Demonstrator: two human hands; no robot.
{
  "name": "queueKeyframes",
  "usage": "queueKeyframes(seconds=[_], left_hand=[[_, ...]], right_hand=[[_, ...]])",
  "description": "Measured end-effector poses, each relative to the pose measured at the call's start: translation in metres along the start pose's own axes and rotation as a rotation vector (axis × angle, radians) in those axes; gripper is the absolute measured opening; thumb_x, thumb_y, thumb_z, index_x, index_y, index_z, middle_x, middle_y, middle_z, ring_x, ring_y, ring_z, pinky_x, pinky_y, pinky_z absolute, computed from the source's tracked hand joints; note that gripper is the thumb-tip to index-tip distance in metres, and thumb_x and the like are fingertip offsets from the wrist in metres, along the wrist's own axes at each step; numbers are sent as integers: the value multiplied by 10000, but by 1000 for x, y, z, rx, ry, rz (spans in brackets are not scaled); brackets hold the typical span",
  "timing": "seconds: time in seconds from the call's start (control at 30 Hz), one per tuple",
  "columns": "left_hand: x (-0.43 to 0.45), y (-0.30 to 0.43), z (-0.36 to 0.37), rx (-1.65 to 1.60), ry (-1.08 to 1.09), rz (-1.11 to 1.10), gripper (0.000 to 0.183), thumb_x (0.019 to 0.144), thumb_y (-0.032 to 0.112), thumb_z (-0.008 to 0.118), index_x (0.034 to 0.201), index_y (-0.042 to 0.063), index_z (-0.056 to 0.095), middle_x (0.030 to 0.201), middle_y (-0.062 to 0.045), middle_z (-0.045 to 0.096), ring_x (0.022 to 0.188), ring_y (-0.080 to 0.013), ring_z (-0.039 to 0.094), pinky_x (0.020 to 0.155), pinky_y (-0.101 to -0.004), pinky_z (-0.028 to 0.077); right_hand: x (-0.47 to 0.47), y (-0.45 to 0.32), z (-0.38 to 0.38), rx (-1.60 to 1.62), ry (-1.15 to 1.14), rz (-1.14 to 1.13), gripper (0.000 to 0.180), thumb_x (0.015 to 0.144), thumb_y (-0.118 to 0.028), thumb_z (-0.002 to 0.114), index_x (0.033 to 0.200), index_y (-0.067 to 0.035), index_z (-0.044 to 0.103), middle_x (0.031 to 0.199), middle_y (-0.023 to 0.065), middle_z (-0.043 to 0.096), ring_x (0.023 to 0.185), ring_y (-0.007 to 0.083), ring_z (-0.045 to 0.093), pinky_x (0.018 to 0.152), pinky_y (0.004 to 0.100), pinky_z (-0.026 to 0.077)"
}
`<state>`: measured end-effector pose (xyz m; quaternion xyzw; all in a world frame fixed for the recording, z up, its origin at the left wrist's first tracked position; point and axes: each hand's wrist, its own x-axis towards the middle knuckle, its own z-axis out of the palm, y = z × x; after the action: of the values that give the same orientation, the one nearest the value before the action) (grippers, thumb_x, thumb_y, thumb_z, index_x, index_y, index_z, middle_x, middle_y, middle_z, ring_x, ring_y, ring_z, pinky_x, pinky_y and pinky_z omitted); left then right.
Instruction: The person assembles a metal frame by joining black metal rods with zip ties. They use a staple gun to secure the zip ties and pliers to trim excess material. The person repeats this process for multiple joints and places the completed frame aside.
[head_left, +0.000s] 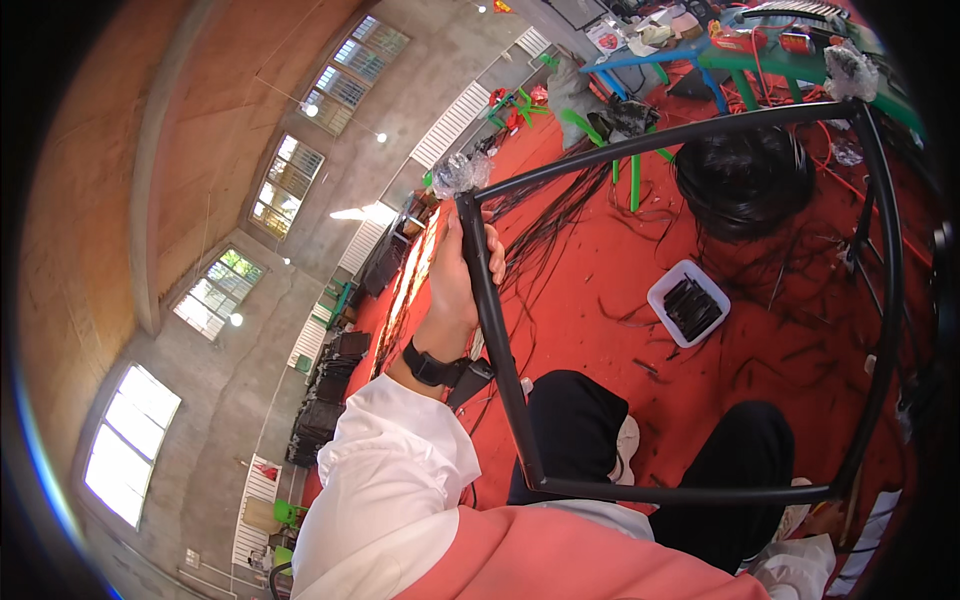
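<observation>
My left hand (466, 262) is wrapped around one side tube of a black metal frame (491, 315), with the thumb on the near side and the fingertips curling round the other. The frame is four-sided with rounded tubes and stands raised before me, its lower bar across my lap. Clear plastic wrap (459, 176) covers the corner above my left hand, and more wrap (851, 71) covers the far corner. At the lower right, beside the frame's lower corner, my right hand (825, 517) shows only as a small shadowed patch above a white sleeve; its grip is unclear.
A white plastic tub (688, 304) of short black strips stands on the red floor covering (585, 322). Beyond it lie a big coil of black strip material (742, 180) and loose black strands (555, 217). A cluttered green table (795, 64) and a green chair (585, 127) stand further off.
</observation>
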<state>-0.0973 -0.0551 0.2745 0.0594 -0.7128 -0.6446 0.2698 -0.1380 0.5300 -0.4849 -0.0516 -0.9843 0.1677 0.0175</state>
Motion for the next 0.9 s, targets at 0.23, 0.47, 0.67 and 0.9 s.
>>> queueKeyframes(seconds=[0.23, 0.47, 0.67, 0.9], left_hand=[[-7, -1, 1, -8, 12, 59, 488, 1108, 418, 299, 1208, -9, 513, 827, -48, 488, 607, -137, 473, 495, -272, 426], [-9, -2, -4, -44, -28, 67, 480, 1101, 449, 317, 1214, 24, 509, 830, -54, 513, 598, -153, 511, 499, -286, 438], [-11, -13, -6, -99, -78, 129, 462, 1103, 440, 323, 1214, 23, 490, 827, -57, 512, 596, -147, 517, 503, -287, 448], [-24, -24, -11, -161, -108, 241, 432, 1108, 424, 319, 1206, 34, 477, 833, -49, 516, 592, -125, 524, 499, -276, 462]], right_hand=[[-3, -5, 7, 18, 25, 36, 303, 984, -278, 549, 1141, -48, 668, 809, 73, 623, 670, 224, 561, 625, 366, 465], [-11, 12, 12, 212, 202, 62, 321, 998, -301, 543, 1145, -43, 664, 781, 59, 614, 622, 204, 545, 590, 348, 457], [-28, 74, -161, 1732, -224, 335, 341, 1005, -254, 511, 1267, -42, 564, 981, 78, 679, 845, 173, 629, 748, 359, 511], [-61, -141, -552, 1123, 185, -324, 553, 955, -290, 572, 1386, 42, 475, 1309, 144, 565, 1173, 239, 583, 1020, 395, 442]])
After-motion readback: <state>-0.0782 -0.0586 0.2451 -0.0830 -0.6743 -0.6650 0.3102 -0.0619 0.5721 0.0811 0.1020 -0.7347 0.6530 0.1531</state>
